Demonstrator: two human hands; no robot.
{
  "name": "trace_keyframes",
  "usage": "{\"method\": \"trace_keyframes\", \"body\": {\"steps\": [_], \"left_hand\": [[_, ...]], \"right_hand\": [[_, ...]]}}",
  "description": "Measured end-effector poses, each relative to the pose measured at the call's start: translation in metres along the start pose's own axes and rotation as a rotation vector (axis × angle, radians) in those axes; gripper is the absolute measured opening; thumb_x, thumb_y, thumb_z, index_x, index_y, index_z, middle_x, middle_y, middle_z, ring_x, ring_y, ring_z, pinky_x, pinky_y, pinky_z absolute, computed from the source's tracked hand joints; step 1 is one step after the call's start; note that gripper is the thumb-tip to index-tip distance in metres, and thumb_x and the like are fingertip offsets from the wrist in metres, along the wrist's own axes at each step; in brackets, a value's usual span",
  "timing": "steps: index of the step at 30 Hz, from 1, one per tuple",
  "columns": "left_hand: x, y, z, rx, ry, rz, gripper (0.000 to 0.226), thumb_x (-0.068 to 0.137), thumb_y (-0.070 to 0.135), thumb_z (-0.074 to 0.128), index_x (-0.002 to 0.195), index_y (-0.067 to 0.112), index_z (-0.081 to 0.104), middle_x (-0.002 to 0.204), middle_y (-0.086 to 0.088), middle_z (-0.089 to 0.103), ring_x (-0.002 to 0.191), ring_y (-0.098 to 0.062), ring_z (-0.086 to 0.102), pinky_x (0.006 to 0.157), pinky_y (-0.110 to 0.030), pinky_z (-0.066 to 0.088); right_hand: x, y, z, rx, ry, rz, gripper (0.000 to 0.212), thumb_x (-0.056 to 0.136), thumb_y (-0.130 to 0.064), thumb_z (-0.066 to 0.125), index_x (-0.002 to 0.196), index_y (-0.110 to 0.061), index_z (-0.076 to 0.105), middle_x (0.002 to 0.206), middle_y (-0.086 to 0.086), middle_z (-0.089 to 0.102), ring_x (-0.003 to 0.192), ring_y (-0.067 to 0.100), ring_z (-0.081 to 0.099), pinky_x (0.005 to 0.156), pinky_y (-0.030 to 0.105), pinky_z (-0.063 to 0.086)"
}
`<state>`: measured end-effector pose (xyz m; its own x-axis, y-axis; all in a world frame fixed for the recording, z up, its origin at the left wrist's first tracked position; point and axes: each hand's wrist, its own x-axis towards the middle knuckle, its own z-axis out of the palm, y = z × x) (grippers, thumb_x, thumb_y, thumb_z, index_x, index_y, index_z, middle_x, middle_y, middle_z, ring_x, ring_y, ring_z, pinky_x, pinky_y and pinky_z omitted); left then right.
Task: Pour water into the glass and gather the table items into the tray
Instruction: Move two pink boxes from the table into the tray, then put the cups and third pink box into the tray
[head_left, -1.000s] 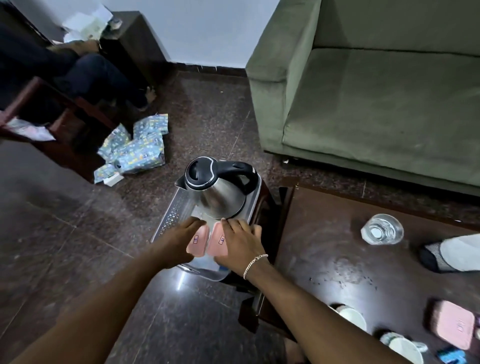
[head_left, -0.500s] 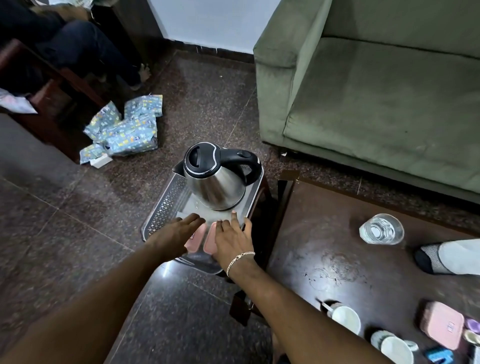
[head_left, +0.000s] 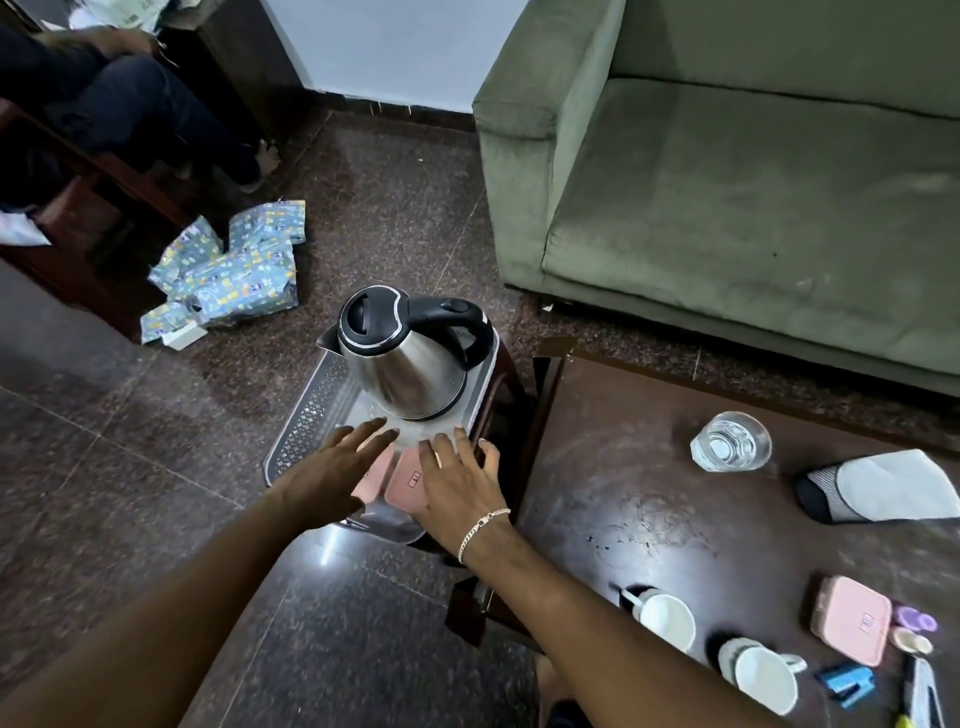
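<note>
A grey perforated tray (head_left: 306, 415) sits on a small stand left of the dark table (head_left: 649, 499). A steel kettle (head_left: 410, 358) with a black lid stands upright in the tray's far half. Two pink boxes (head_left: 408, 480) lie side by side in its near half. My left hand (head_left: 332, 475) and my right hand (head_left: 457, 480) hover just over the boxes, fingers spread, holding nothing. A glass (head_left: 730, 441) with water stands on the table. A third pink box (head_left: 852, 618), two white cups (head_left: 667, 621), (head_left: 763, 675) and a blue item (head_left: 847, 683) rest near the table's front right.
A green sofa (head_left: 727, 182) runs behind the table. A white and black cloth (head_left: 878, 491) lies at the table's right edge. Wrapped packets (head_left: 228, 270) lie on the floor to the left, by a seated person's legs (head_left: 156, 114) and dark wooden furniture.
Both hands have let go of the two pink boxes, now lying in the tray, and have lifted slightly with fingers spreading. The view has tilted down.
</note>
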<state>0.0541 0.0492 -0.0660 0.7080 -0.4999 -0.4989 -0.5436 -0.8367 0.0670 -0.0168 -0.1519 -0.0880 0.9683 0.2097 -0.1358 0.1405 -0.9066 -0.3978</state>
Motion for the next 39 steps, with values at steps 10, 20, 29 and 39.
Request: {"method": "trace_keyframes", "body": {"steps": [10,20,29,39], "left_hand": [[0.009,0.138,-0.02,-0.083,0.405,0.236,0.068,0.085,0.049,0.067,0.139,0.01,0.053,0.132,-0.012,0.054,0.117,-0.031,0.05,0.101,-0.039,0.043],[0.073,0.336,0.037,-0.218,0.125,0.41,0.077,0.092,0.056,0.053,0.154,0.015,0.032,0.149,-0.007,0.041,0.128,-0.029,0.047,0.109,-0.044,0.043],[0.113,0.457,0.048,-0.2,-0.135,0.493,0.09,0.079,0.052,0.075,0.15,0.017,0.032,0.145,-0.006,0.04,0.129,-0.029,0.046,0.109,-0.043,0.042],[0.087,0.484,0.083,-0.026,-0.228,0.605,0.094,0.055,0.06,0.083,0.129,0.027,0.037,0.129,0.001,0.043,0.113,-0.026,0.049,0.089,-0.047,0.052]], "right_hand": [[-0.109,0.119,-0.033,-0.003,0.201,0.203,0.061,0.084,-0.054,0.057,0.137,-0.025,0.051,0.136,-0.004,0.053,0.129,0.018,0.044,0.093,0.042,0.033],[-0.262,0.289,-0.048,-0.111,0.14,0.545,0.045,0.082,-0.044,0.067,0.119,-0.019,0.063,0.121,0.003,0.062,0.108,0.029,0.058,0.081,0.043,0.046],[-0.339,0.37,-0.065,-0.02,-0.082,0.76,0.074,0.08,-0.048,0.068,0.144,-0.02,0.044,0.148,0.004,0.043,0.131,0.028,0.045,0.098,0.044,0.039],[-0.336,0.39,-0.037,-0.072,-0.27,0.595,0.102,0.071,-0.052,0.073,0.154,-0.022,0.022,0.16,0.001,0.024,0.136,0.029,0.036,0.103,0.045,0.037]]}}
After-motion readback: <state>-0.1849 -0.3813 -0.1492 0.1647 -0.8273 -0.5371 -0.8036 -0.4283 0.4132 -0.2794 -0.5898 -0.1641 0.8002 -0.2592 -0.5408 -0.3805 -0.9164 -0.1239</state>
